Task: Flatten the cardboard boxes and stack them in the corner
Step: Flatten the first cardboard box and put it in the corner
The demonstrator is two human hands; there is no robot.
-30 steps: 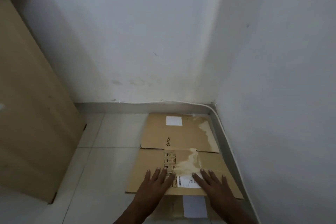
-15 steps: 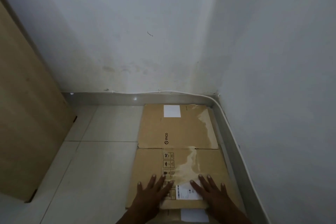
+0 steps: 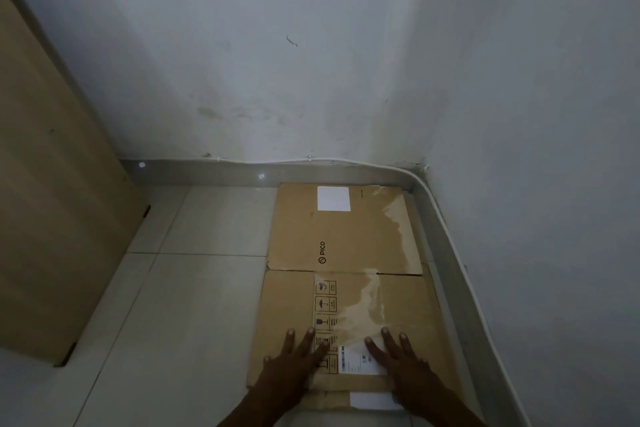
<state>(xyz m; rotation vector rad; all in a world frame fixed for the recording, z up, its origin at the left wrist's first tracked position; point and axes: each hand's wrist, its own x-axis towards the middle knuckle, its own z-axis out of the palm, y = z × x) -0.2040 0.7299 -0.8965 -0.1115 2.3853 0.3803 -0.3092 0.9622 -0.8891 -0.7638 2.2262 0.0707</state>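
A flattened brown cardboard box [image 3: 346, 239] lies on the tiled floor, pushed into the corner where the two white walls meet. It carries a PICO logo, a white label and torn tape marks. Its near panel [image 3: 287, 305] shows handling symbols and a shipping label. Another flat piece of cardboard [image 3: 332, 400] peeks out beneath its near edge. My left hand [image 3: 294, 364] rests flat on the near panel, fingers spread. My right hand [image 3: 403, 366] lies flat beside it, partly over the shipping label. Neither hand grips anything.
A light wooden cabinet side [image 3: 52, 218] stands at the left. A grey skirting with a white cable [image 3: 446, 229] runs along both walls. Pale floor tiles [image 3: 180, 305] stretch between the cabinet and the cardboard.
The view has drawn closer to the corner and tilted. The cardboard now sits tight against the back skirting. Both hands stay pressed flat on the near panel.
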